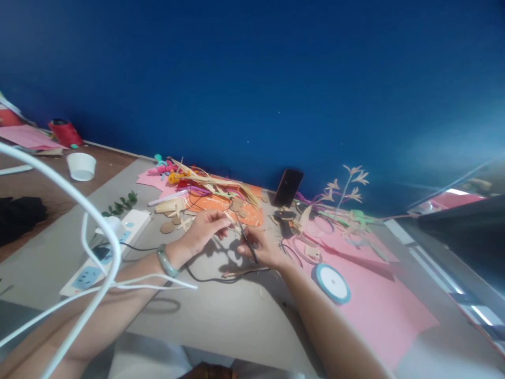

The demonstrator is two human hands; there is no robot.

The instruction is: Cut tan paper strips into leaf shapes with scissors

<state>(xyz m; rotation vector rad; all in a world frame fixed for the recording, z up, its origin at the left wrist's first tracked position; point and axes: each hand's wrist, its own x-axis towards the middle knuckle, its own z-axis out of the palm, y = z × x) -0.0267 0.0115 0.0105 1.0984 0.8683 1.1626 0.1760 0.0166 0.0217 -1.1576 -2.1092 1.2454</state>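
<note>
My left hand, with a green bangle on its wrist, is closed in a pinch on a small pale strip that looks like dried husk or straw. Close to its right, my right hand is wrapped round a dark slim tool. The tool's tip points up toward the strip; whether it is scissors or tweezers I cannot tell. Behind both hands lies a heap of pale straw strips on orange paper. Round tan discs lie left of my left hand.
A white power strip and looping white cables are at left, near a white cup. A dark phone leans on the blue wall. At right are pale flowers on a stem, pink paper and a ribbon spool.
</note>
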